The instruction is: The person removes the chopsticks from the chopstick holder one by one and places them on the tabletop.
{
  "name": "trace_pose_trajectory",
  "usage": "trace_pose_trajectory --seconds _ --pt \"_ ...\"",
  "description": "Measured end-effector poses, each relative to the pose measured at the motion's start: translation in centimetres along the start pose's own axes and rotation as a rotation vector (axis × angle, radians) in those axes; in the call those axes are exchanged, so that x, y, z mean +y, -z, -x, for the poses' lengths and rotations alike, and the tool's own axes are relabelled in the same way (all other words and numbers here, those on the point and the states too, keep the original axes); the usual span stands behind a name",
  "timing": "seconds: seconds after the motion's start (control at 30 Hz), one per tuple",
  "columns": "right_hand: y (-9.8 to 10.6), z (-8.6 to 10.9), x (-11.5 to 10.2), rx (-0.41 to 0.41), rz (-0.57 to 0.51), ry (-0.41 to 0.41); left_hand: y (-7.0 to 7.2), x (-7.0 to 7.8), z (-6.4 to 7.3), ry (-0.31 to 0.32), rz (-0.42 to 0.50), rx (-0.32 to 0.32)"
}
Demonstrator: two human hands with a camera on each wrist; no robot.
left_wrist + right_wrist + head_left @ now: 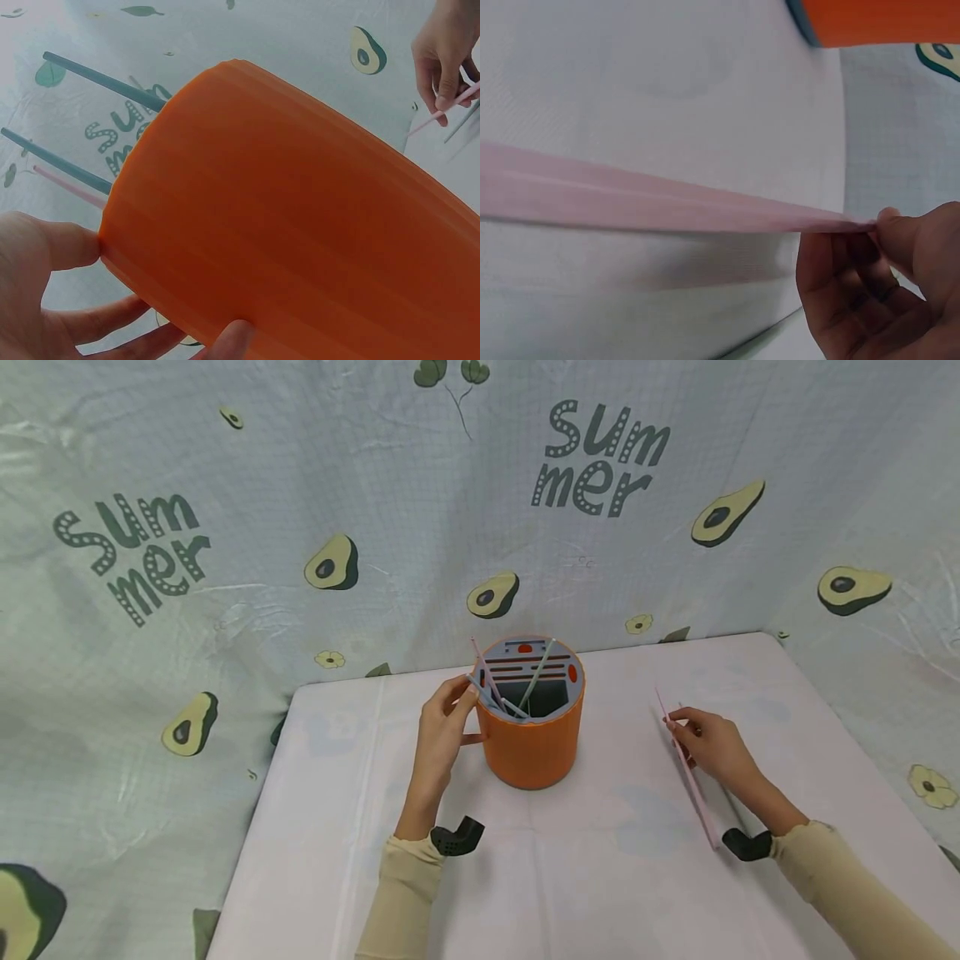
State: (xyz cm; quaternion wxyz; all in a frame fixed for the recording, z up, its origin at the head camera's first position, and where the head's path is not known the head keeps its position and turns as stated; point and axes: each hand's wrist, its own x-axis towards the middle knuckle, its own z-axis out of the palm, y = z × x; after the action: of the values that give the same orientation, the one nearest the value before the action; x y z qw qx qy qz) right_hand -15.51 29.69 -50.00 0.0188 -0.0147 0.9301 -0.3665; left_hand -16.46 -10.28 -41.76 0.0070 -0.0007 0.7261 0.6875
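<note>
An orange round organizer (pixel 532 752) with a grey slotted top stands upright near the back of the table. Several thin straws lean in its opening, among them a pink straw (pixel 489 674) and a green straw (pixel 537 677). Two blue-grey straws show in the left wrist view, the upper straw (pixel 105 81) being one. My left hand (pixel 441 727) grips the organizer at its left side, with fingertips at the rim. Off to the right, my right hand (pixel 712 745) pinches another pink straw (pixel 630 199) near its far end, slanting over the table.
A greyish straw (pixel 735 806) lies on the table under my right hand, partly hidden. The white-covered table (pixel 600 893) meets a hanging cloth (pixel 420 527) printed with avocados and lettering. Black wrist cameras (pixel 459 837) sit on both wrists.
</note>
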Motion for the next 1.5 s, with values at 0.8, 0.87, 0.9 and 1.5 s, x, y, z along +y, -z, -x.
trace_pose_trajectory --seconds 0.8,0.87,0.9,1.5 --pt "-1.2 0.1 1.8 0.016 0.162 -0.014 -0.1 -0.1 0.1 0.003 0.005 0.007" --pt "-1.1 0.0 1.8 0.006 0.161 -0.013 -0.1 0.0 0.1 0.005 0.006 0.007" --pt "-1.1 0.0 1.9 0.004 0.159 -0.014 -0.1 0.0 0.1 0.007 0.007 0.005" --pt "-0.8 -0.4 -0.8 0.256 0.103 0.173 0.1 -0.1 -0.2 0.012 0.012 0.007"
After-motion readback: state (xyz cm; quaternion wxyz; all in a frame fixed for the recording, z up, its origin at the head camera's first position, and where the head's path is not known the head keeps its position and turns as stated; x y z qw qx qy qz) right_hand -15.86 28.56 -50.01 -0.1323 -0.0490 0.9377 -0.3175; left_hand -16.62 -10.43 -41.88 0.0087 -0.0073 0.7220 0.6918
